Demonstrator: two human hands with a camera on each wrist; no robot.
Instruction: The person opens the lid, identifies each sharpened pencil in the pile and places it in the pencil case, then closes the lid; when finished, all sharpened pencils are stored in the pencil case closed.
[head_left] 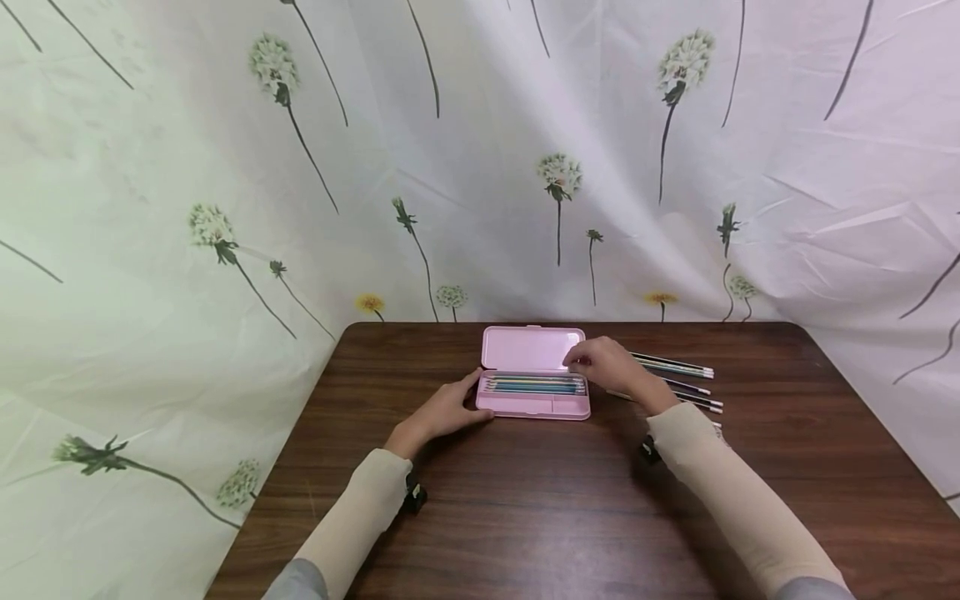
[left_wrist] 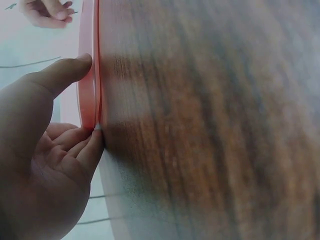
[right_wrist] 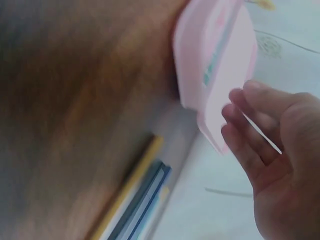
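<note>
A pink pencil case (head_left: 517, 407) lies on the table with its lid (head_left: 525, 346) tipped back. Several pencils (head_left: 534, 386) lie side by side in its long back compartment; the front compartments look bare. My left hand (head_left: 447, 408) holds the case's left end, the thumb (left_wrist: 75, 69) on the front wall and the fingertips around the corner. Above the right end of the case hovers my right hand (head_left: 609, 364), fingers loosely bent. In the right wrist view nothing shows between those fingers (right_wrist: 245, 145).
Several loose pencils (head_left: 675, 365) lie to the right of the case, partly hidden under the right forearm. The dark wooden table (head_left: 510, 500) ends at the back against a white cloth (head_left: 487, 208) printed with dandelions.
</note>
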